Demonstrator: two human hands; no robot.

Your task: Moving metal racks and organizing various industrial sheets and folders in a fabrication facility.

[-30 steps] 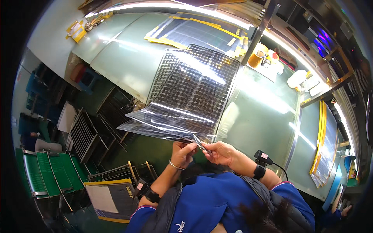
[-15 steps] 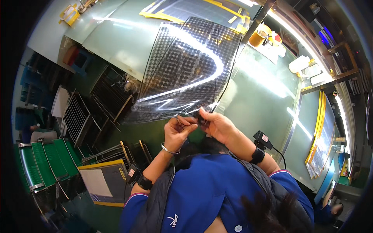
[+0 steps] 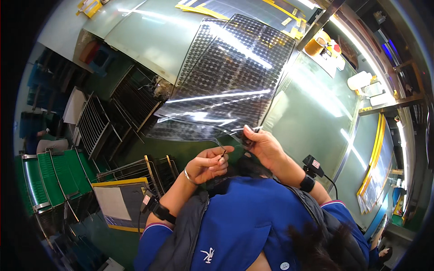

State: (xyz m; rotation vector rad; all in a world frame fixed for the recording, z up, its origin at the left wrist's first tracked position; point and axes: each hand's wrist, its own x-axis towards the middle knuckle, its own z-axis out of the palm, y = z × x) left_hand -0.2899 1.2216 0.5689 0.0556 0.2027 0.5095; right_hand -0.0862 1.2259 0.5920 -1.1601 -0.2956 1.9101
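Note:
A transparent plastic film sheet (image 3: 235,67) printed with rows of black dots slants away from me over the table edge, shiny with lamp glare. At its near corner my right hand (image 3: 267,147) is closed, thumb pressed on the bunched film. My left hand (image 3: 205,166) is a little lower and to the left, with a bracelet at its wrist. Its thumb and forefinger pinch a small dark bit, too small to name. A narrow strip of film hangs down close to that forefinger; whether they touch is unclear. The film looks to be more than one layer.
The pale table (image 3: 312,108) runs along the far side and right. Yellow-edged screens (image 3: 253,8) lie at its back; more (image 3: 375,167) lie at right. Wire racks (image 3: 92,122) stand left, near a green rack (image 3: 63,180). A yellow-framed panel (image 3: 120,205) leans below.
My hands have come apart: the left has drawn down and left, away from the film corner, with a small dark bit. The right still grips the film. The view has shifted slightly.

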